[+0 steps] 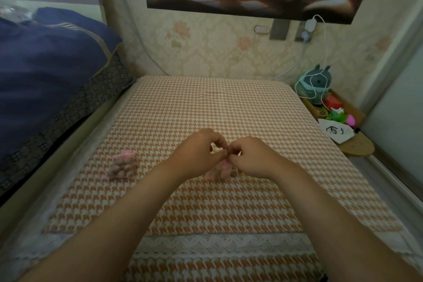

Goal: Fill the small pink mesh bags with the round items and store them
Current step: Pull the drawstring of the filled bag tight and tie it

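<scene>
Right in the middle of the houndstooth tablecloth [206,103], both hands are working on a small pink mesh bag [218,170]. The left hand [196,155] and right hand [254,158] are meeting fingertip to fingertip, fingers curled in. Each one is pinching what's probably the drawstring at the bag's neck, though it's too blurry there to swear to it. The bag itself is sitting on the cloth at 6 o'clock from the fingertips, mostly tucked under them and looking lumpy.

At 9 o'clock from the hands, well apart, a filled pink bag [122,166] is lying on the cloth. It's bulging with brownish round items and gathered at the top, so I'm counting that one as done.

So I'm reading it as one bag filled and closed, and a second getting cinched right now. Both bags are sitting out on the table, so the storing part isn't looking started yet.
</scene>
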